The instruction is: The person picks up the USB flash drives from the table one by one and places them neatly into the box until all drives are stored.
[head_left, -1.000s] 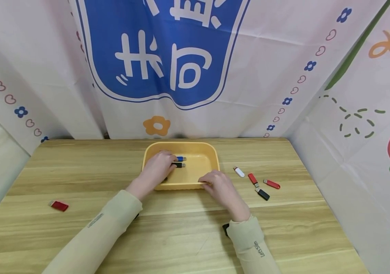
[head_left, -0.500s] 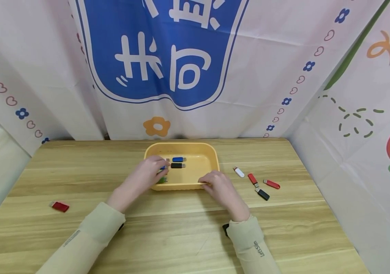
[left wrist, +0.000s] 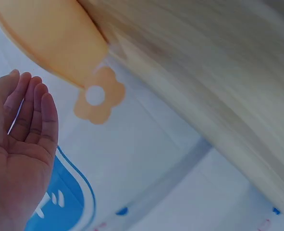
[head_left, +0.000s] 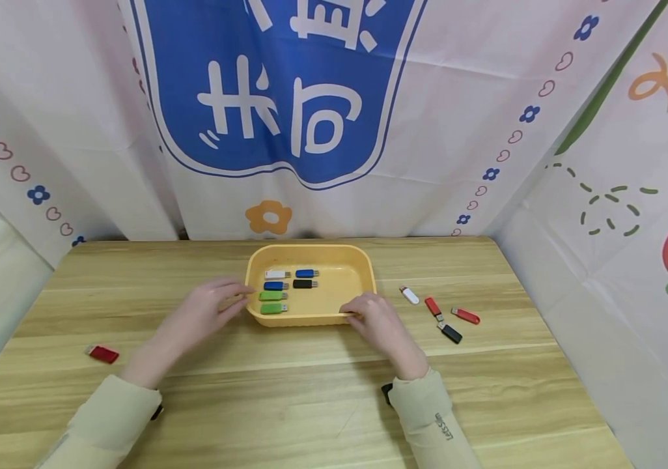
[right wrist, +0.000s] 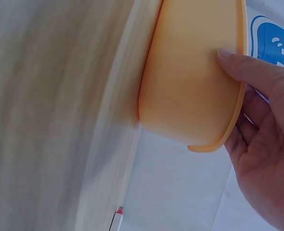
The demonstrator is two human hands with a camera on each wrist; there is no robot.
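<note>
A yellow tray (head_left: pixel 340 318) stands near the back of the wooden table. In its left half lie a white USB stick (head_left: pixel 277 275), two blue USB sticks (head_left: pixel 276 286), a black USB stick (head_left: pixel 305 284) and two green USB sticks (head_left: pixel 273 308), all with metal plugs to the right. My left hand (head_left: pixel 202 312) is at the tray's left end, fingers extended and holding nothing; the left wrist view shows its bare palm. My right hand (head_left: pixel 377 326) grips the tray's front rim near the right corner, thumb on the outer wall (right wrist: pixel 194 82) and fingers over the edge.
Right of the tray lie a white USB stick (head_left: pixel 409 295), two red USB sticks (head_left: pixel 465 316) and a black USB stick (head_left: pixel 450 333). A dark red USB stick (head_left: pixel 102 354) lies at the far left. A printed curtain (head_left: pixel 322 195) hangs behind the table.
My left hand has withdrawn from the tray toward the left, uncovering the white, blue and green USB sticks. My right hand keeps its grip on the rim.
</note>
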